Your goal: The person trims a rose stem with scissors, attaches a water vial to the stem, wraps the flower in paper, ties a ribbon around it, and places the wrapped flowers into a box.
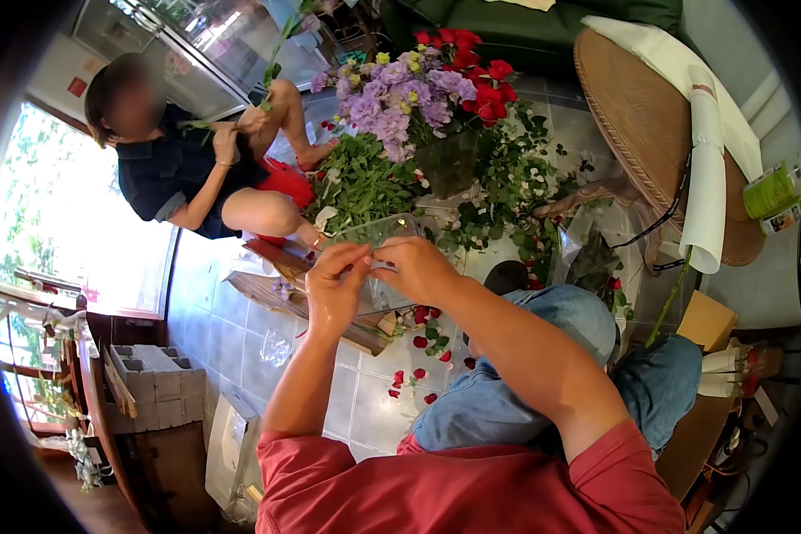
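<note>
My left hand (336, 276) and my right hand (411, 267) meet at the fingertips, both pinched closed. Whatever lies between the fingers is too small to make out. Just beneath them is a clear plastic container (378, 230). Beyond my hands stand purple flowers (387, 107) and red roses (485, 93), beside a dark square vase (448, 165). Cut green leaves (369, 169) are heaped in front of the flowers.
At the left, a seated person (191, 169) holds a green stem. A round wooden table (632, 116) with rolled paper (705, 178) stands at the right. Red petals (420, 342) lie on the tiled floor (365, 400). Grey cartons (156, 383) sit lower left.
</note>
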Tool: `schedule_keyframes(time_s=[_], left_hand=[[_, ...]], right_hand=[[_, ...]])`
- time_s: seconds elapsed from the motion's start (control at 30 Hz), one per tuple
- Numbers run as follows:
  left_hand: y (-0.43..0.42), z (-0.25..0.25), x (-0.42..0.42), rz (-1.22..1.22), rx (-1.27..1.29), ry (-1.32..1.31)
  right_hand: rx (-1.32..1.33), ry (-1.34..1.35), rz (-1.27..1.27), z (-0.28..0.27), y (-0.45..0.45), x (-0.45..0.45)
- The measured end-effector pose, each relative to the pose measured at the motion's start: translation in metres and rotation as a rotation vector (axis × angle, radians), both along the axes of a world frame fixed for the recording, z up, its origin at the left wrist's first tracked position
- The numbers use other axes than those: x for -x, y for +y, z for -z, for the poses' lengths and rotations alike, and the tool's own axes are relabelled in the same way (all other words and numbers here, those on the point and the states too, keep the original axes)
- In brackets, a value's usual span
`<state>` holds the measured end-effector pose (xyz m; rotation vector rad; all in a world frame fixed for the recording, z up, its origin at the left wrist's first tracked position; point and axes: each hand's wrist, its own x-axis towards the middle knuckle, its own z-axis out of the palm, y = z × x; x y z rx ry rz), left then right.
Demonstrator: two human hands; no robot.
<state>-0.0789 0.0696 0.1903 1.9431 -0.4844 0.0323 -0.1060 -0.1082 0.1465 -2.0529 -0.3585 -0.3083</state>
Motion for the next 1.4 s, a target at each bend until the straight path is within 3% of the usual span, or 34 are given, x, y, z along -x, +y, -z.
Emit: schedule_keyframes(time_s=[0.17,0.27,0.33,0.47,0.63,0.73,1.07,1.17,1.23,1.27,1.33,1.4], left_hand=[[-0.001,0.003,0.005,0.04,0.076,-0.008],[-0.001,0.001,0.007,-0.018,-0.023,-0.119],[0.001,0.001,0.006,0.011,-0.189,-0.389],[0.002,0.004,0.005,0.012,-0.171,-0.464],[0.004,0.007,0.002,0.067,-0.293,-0.751],[0.001,0.006,0.007,-0.023,-0.207,-0.577],[-0.004,0.005,0.008,-0.01,-0.144,-0.684],[-0.005,0.008,0.01,-0.05,-0.143,-0.575],[-0.006,0.012,0.012,-0.087,0.183,-0.163],[-0.006,0.012,0.013,-0.085,0.182,-0.162],[-0.004,0.01,0.013,-0.163,0.305,0.175],[-0.001,0.011,0.01,-0.142,0.409,0.284]], right_hand=[[-0.042,0.035,0.029,0.0,0.001,-0.001],[-0.068,0.025,0.036,0.005,0.003,-0.003],[-0.056,0.035,0.018,0.002,0.001,-0.003],[-0.066,0.046,-0.005,0.002,0.003,-0.003],[-0.085,0.007,-0.002,0.006,0.005,-0.003],[-0.085,0.017,-0.007,-0.002,0.003,-0.002],[-0.13,-0.015,0.002,-0.007,0.002,0.001],[-0.134,-0.012,0.001,-0.006,0.001,0.0],[-0.149,-0.005,0.001,-0.009,0.0,0.002],[-0.164,0.003,0.0,-0.01,0.0,0.003],[-0.172,-0.001,-0.006,-0.01,0.001,0.004],[-0.179,-0.005,-0.013,-0.01,0.001,0.005]])
